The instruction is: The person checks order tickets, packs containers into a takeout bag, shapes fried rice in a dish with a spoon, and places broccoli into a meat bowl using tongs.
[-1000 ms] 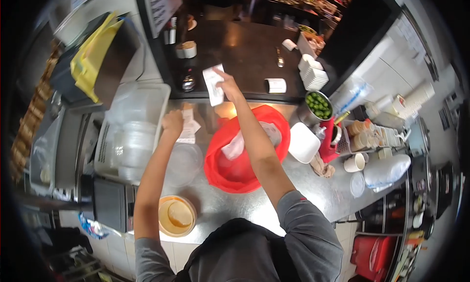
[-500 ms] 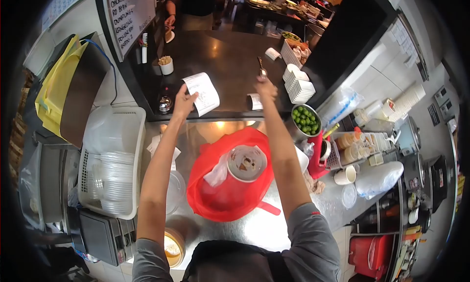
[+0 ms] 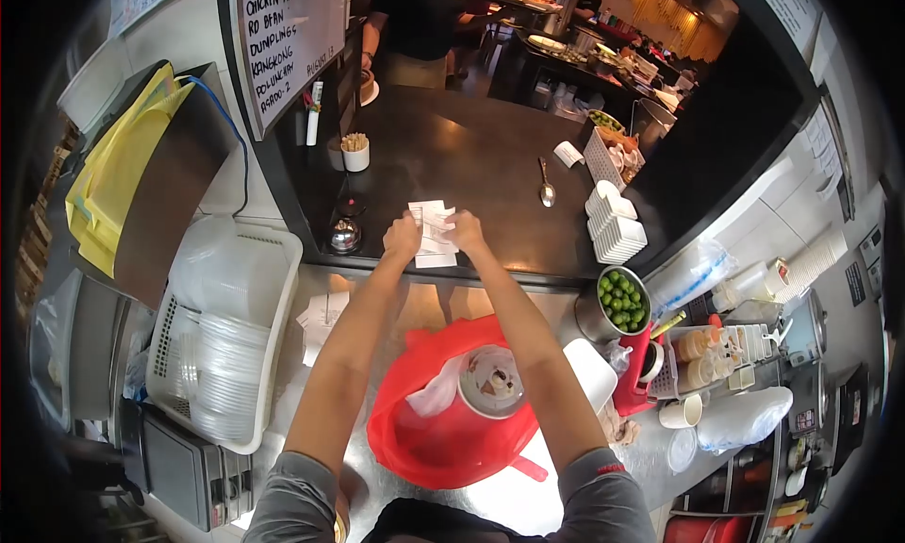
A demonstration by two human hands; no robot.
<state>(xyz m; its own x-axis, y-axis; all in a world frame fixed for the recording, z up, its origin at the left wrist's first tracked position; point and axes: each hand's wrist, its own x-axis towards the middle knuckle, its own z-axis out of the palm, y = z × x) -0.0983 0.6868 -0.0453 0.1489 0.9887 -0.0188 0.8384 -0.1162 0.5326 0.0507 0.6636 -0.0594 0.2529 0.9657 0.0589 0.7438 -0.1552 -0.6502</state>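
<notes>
My left hand and my right hand are close together over the dark counter, each with fingers closed on the printed paper receipts. The slips overlap between them; how many there are I cannot tell. To the right on the counter lies a metal spoon, apart from my hands. A call bell stands left of my left hand. Below my forearms sits a red plastic bag, open at the top, with a white round tub in it.
Stacked white bowls and a metal pot of green limes stand on the right. A basket of clear plastic lids is on the left, beside more paper slips. Across the counter stands a person in dark clothing.
My right hand has left the spoon and moved left to the receipts. The small curled slip no longer lies by itself near the counter's edge. The camera view has shifted.
</notes>
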